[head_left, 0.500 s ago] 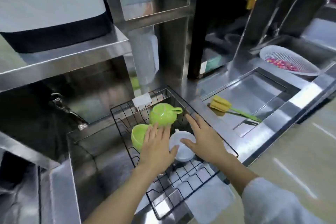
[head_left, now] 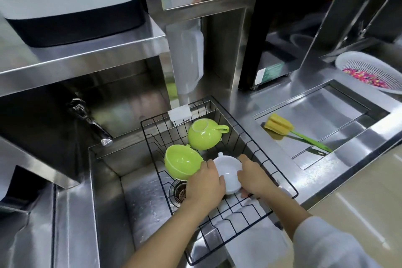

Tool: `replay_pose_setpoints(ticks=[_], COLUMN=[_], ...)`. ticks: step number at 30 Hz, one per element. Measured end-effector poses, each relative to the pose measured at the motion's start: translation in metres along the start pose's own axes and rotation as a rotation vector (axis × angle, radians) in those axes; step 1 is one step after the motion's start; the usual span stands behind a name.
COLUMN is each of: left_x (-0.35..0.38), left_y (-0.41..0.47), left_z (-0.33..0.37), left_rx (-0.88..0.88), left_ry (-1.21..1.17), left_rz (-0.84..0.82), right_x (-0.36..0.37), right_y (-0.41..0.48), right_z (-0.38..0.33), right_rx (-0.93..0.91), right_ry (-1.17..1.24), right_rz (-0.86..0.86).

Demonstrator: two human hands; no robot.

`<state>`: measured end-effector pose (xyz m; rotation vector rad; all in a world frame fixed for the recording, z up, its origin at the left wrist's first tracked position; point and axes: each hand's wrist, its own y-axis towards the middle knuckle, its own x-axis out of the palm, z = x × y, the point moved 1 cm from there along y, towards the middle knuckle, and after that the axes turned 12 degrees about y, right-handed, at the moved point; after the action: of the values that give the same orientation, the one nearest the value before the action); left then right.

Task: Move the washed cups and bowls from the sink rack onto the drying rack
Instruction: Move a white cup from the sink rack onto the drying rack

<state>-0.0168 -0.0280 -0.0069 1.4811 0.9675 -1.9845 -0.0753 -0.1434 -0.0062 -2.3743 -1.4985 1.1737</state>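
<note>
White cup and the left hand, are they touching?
Touching. The head view shows the left hand with its fingers lapped over the white cup's left rim, no gap; the right hand presses its other side.

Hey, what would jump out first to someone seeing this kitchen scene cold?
Two bright green cups in the black wire rack over the sink, with both hands closing around a white cup just in front of them. To the right, a yellow sponge brush lies on the steel counter.

A black wire sink rack (head_left: 256, 154) sits across the steel sink. In it, a glossy white plastic cup (head_left: 228, 173) lies tilted; a lime-green bowl (head_left: 181, 162) leans on edge; a lime-green handled cup (head_left: 205, 136) rests upside down behind.
</note>
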Motion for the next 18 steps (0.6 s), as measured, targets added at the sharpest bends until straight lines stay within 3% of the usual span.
replay_pose_setpoints(ticks=[6, 10, 13, 18], left_x=[-0.013, -0.047, -0.067, -0.099], left_y=[0.0, -0.007, -0.015, -0.046], left_z=[-0.01, -0.019, -0.026, -0.062], left_rx=[-0.194, -0.335, -0.329, -0.366], left_ry=[-0.582, -1.109, -1.262, -1.465], left_rz=[-0.078, -0.148, -0.15, 0.005], right_x=[-0.004, -0.01, -0.003, 0.023], right_y=[-0.01, -0.028, -0.048, -0.085], right_z=[-0.006, -0.036, -0.069, -0.126], right_rx=[-0.109, -0.359, -0.593, -0.886], right_ry=[0.014, 0.004, -0.11, -0.264], right_rz=[0.067, 0.166, 0.241, 0.35])
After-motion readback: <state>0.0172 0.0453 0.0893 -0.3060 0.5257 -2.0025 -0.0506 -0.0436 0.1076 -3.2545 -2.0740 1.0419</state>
